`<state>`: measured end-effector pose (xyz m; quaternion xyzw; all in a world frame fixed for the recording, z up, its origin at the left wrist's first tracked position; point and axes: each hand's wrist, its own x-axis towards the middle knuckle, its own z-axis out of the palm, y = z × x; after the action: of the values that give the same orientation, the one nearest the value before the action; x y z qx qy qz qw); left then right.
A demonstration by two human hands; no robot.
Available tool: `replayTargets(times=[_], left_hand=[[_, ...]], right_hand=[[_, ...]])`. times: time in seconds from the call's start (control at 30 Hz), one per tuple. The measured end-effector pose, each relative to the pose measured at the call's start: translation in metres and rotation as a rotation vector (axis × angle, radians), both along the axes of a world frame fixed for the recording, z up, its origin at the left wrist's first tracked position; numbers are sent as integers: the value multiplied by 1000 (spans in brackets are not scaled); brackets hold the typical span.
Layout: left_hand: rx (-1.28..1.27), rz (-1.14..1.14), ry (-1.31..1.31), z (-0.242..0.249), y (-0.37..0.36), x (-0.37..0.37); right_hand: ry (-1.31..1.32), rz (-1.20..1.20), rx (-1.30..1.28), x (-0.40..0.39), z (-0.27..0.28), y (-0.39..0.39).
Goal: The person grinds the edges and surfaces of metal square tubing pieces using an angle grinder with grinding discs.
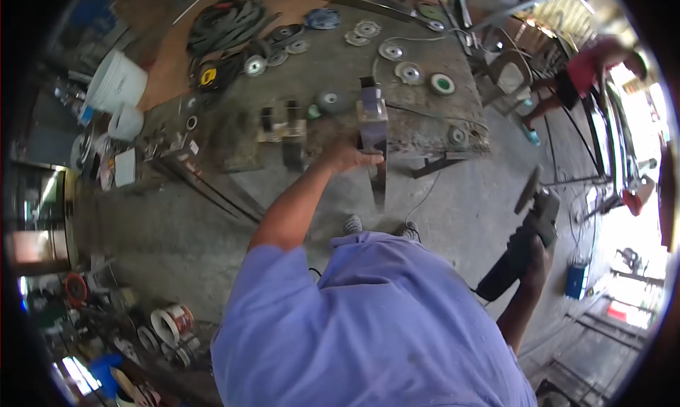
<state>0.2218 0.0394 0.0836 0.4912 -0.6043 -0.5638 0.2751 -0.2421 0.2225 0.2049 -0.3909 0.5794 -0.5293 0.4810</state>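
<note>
My left hand [348, 157] is closed around a flat metal piece [375, 134] that stands at the near edge of the workbench [234, 134] and reaches down past it. My right hand [536, 262] is wrapped round the dark body of an angle grinder [520, 247], held out to my right away from the bench. Its disc [528, 189] points up and looks edge-on. A second metal piece [292, 141] of similar look is at the bench edge, left of my left hand. Behind the held piece lies a grey disc [331, 101].
Several grinding discs [408, 72] lie over the bench, with a coiled dark hose [225, 28] and a yellow-black tool [207, 76] at its back left. White buckets [117, 83] stand left. A person [588, 77] bends at the far right. A cable [428, 194] hangs to the floor.
</note>
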Motion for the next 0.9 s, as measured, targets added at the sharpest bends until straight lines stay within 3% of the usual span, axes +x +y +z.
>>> replayTargets(times=[0.1, 0.13, 0.23, 0.43, 0.53, 0.63, 0.83, 0.9], left_hand=[[-188, -119, -232, -42, -14, 30], [-169, -197, -296, -53, -16, 28], [56, -186, -156, -71, -21, 27], [-132, -204, -195, -42, -17, 22], [42, -107, -11, -46, -18, 24], [-19, -48, -120, -47, -17, 24], [-54, -208, -287, -60, -32, 33], [-53, -218, -208, -58, -27, 41]], right_hand=[[48, -50, -35, 18, 13, 13], [73, -83, 0, 21, 15, 18], [118, -127, 93, 20, 19, 33], [93, -128, 107, 40, 19, 24], [61, -123, 106, 48, 18, 20], [97, -125, 106, 56, 16, 18], [137, -90, 100, 66, 8, 14], [84, -98, 120, 67, 6, 13]])
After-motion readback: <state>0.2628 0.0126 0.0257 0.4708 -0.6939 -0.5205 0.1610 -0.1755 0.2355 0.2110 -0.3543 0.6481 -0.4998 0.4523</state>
